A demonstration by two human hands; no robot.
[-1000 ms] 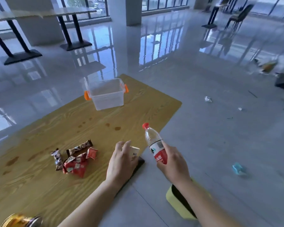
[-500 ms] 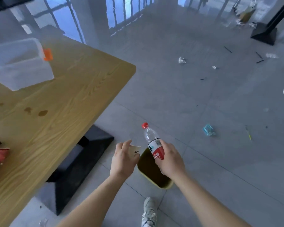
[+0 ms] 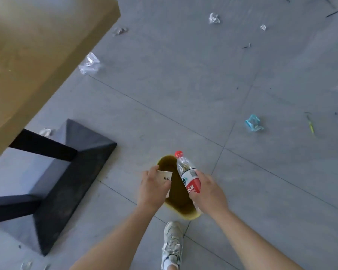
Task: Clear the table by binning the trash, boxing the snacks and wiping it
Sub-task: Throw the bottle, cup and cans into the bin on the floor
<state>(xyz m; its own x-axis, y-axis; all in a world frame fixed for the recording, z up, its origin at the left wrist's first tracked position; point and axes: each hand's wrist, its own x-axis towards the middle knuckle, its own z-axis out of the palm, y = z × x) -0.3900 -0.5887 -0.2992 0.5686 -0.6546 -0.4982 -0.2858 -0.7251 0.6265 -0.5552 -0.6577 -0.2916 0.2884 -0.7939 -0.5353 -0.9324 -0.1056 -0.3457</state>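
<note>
While left hand (image 3: pixel 151 189) grips cup (image 3: pixel 165 178), right hand (image 3: pixel 208 193) grips bottle (image 3: pixel 187 174) above bin (image 3: pixel 179 200).

Grey tiled floor (image 3: pixel 183 98), litter all over it: a white paper wad (image 3: pixel 214 18) far off, a small scrap (image 3: pixel 263 27) near it, crumpled clear plastic (image 3: pixel 90 64) at left, a blue wrapper (image 3: pixel 253 123) at right, a yellow stick (image 3: pixel 311 127) just past it. White sneaker (image 3: pixel 172 244) planted down front.

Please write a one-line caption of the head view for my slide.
The left hand holds a paper cup and the right hand a water bottle over a yellow bin.
</note>
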